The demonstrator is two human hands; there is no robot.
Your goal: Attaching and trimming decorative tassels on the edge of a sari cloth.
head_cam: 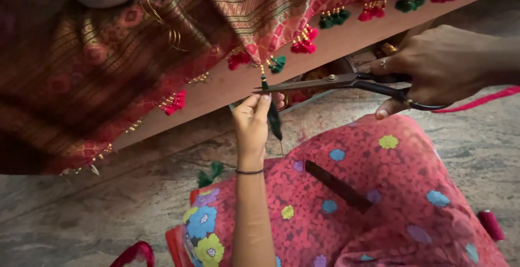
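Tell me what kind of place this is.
Probably a home or small workshop where cloth is finished by hand, worked sitting on the stone floor. Patterned fabric edged with red and green tassels hangs over a wooden board; scissors trim one.

the draped fabric (108,66) runs off the top and left edges. the red spool (491,224) is partly behind the lap, and stuff in the open drawer (374,56) is too dark to make out.
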